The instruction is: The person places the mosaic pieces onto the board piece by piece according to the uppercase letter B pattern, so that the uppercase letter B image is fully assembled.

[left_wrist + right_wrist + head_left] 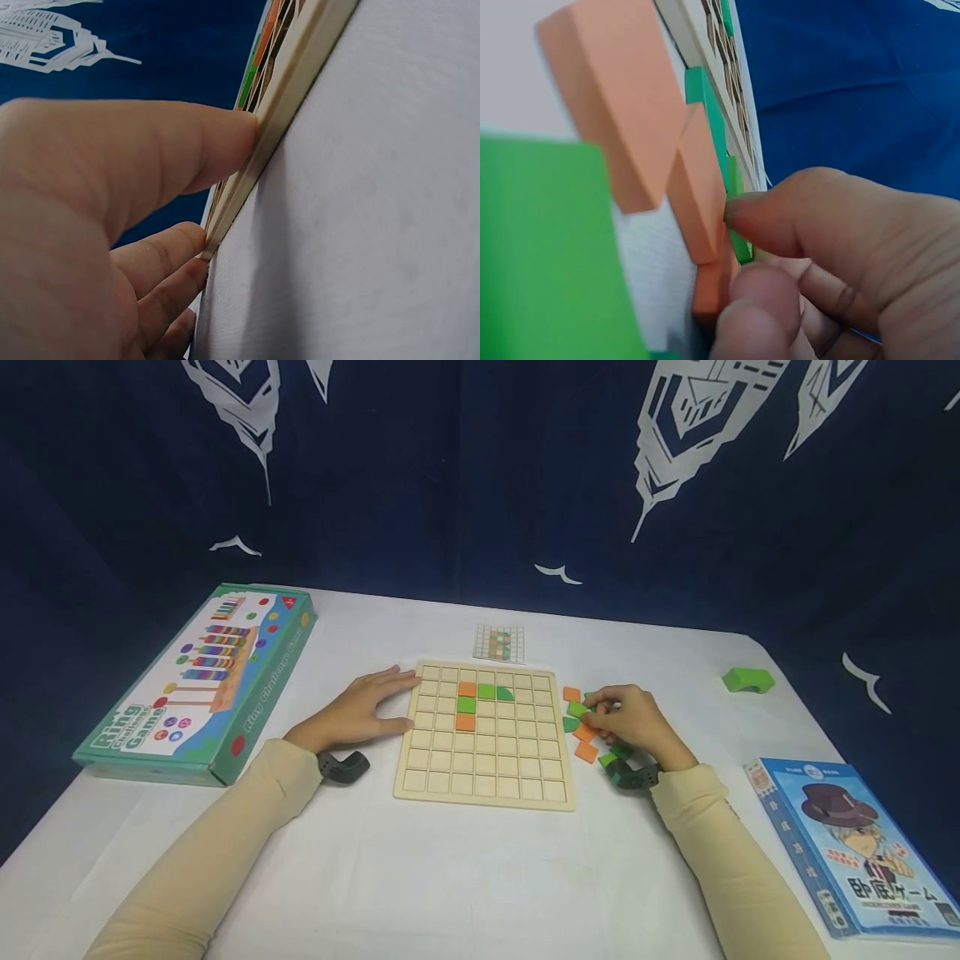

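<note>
Right of the ring-game box (198, 685), the left hand (365, 708), fingers spread, touches the grid board (483, 764). Beyond it, the right hand (630, 718) narrows at a green tile (576, 710), grip unclear, apparently picking pieces; a lift must clear crowding orange tiles (695, 187). A green block (748, 679) and blue box (862, 852) lie farther right.

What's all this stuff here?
Flat wooden grid board: 1, pale, centre
Flat square tiles: 2 orange, 2 green, on board
Quarter-circle tile: 1, dark green, on board
Loose flat pieces: several, orange, green, right of board, some hidden
Small printed grid card: 1, whitish, beyond board
Rectangular Ring Challenge Game box: 1, green, left
Rectangular Undercover Game box: 1, blue, right
Arched block: 1, green, far right
Cloth-covered table: 1, white, underneath
Patterned curtain: 1, navy, behind
Wrist cameras: 2, black, wrists
Sleeves: 2, beige, arms
Left hand: 1, touching board's left edge
Right hand: 1, at loose pieces
</note>
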Action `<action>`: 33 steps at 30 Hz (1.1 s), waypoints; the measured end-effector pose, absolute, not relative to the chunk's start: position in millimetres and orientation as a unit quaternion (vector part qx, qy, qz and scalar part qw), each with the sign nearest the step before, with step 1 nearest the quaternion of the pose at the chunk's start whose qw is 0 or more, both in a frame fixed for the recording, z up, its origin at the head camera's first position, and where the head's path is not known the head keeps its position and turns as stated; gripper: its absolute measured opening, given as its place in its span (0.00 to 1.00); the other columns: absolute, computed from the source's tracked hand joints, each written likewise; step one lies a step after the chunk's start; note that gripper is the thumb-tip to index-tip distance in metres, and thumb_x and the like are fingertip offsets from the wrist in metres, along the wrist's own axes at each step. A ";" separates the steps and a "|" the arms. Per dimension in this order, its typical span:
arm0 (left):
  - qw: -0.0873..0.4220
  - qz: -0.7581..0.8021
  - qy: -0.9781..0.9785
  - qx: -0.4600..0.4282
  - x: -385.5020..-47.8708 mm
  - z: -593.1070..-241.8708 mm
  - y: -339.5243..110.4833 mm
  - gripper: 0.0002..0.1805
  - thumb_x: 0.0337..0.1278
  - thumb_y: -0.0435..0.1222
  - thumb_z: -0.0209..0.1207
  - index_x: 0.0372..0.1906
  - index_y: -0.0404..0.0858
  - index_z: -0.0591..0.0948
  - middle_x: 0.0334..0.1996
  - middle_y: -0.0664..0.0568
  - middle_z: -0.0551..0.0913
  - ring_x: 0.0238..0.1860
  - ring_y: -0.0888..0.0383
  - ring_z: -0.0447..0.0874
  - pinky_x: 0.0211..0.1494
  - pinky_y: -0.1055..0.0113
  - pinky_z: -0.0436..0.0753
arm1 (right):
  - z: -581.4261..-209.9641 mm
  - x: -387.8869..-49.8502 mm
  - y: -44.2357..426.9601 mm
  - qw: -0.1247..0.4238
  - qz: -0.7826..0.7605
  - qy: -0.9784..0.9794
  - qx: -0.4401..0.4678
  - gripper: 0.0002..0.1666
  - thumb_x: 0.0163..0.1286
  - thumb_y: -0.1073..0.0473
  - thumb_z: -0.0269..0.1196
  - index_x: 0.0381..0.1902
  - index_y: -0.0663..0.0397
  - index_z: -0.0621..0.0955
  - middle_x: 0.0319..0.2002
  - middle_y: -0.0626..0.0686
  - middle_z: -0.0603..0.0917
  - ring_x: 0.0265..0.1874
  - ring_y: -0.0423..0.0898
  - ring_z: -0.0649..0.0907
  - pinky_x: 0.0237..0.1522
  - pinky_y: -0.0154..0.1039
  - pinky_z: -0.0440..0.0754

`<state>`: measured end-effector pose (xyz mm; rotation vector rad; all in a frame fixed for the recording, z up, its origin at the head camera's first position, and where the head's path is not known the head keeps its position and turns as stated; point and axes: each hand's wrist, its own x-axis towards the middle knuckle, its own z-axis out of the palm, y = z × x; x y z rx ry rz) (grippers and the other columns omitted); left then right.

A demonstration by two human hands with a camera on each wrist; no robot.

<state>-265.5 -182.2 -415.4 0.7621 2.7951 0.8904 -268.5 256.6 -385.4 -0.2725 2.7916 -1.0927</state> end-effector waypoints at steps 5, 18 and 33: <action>0.058 0.293 0.921 0.248 -265.1 -414.5 -181.7 0.43 0.69 0.47 0.66 0.83 0.37 0.67 0.84 0.44 0.63 0.88 0.41 0.47 0.87 0.36 0.45 | -382.3 -267.8 255.3 0.056 -0.363 0.925 -0.096 0.16 0.71 0.65 0.72 0.52 0.71 0.87 0.31 0.53 0.87 0.22 0.42 0.84 0.24 0.34 0.86; 0.062 0.293 0.922 0.245 -265.2 -415.4 -182.4 0.43 0.69 0.47 0.66 0.84 0.38 0.67 0.85 0.45 0.63 0.88 0.42 0.47 0.87 0.37 0.45 | -370.7 -261.5 244.0 0.063 -0.375 0.919 -0.101 0.20 0.72 0.64 0.71 0.56 0.71 0.84 0.40 0.61 0.93 0.25 0.45 0.89 0.28 0.36 0.89; 0.055 0.292 0.922 0.249 -266.4 -417.0 -183.4 0.43 0.68 0.48 0.66 0.83 0.37 0.68 0.84 0.44 0.64 0.87 0.40 0.48 0.86 0.36 0.47 | -365.0 -252.3 215.7 0.146 -0.537 0.829 -0.058 0.22 0.71 0.68 0.71 0.59 0.73 0.79 0.28 0.48 0.90 0.20 0.38 0.82 0.24 0.30 0.81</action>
